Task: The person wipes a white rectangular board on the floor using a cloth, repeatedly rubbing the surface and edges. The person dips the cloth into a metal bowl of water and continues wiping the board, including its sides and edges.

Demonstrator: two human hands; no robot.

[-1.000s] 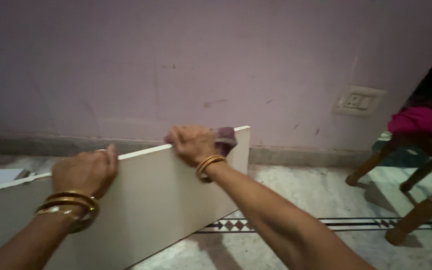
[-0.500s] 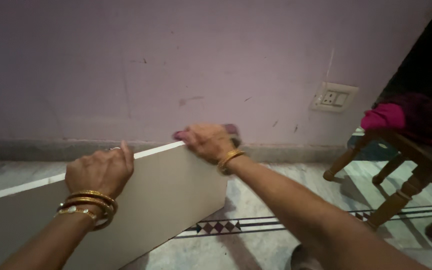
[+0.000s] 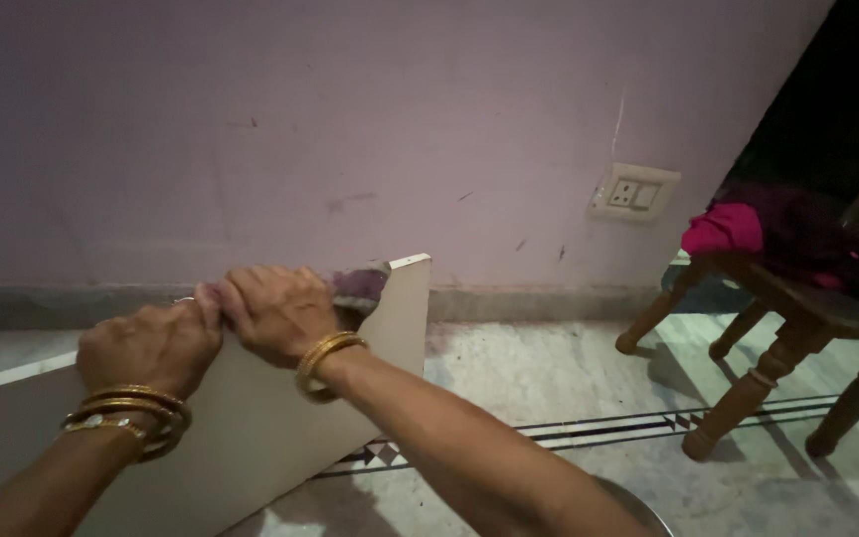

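Observation:
A long white board [image 3: 280,418] stands on edge on the floor, tilted, its top edge running from lower left up to a corner near the wall. My left hand [image 3: 149,348] grips that top edge, gold bangles on the wrist. My right hand [image 3: 275,310] presses a dark reddish cloth [image 3: 360,285] onto the same edge, right beside the left hand, also with a gold bangle. The cloth sticks out past the fingers toward the board's corner.
A pale purple wall [image 3: 350,119] with a white socket plate [image 3: 634,192] stands behind. At the right is a dark wooden stool [image 3: 797,328] with pink and dark fabric [image 3: 748,224] on it. The marble floor [image 3: 549,378] has a black patterned border strip.
My right hand with the cloth has slid left along the board's top edge from near the corner until it is next to my left hand. The view has shifted right.

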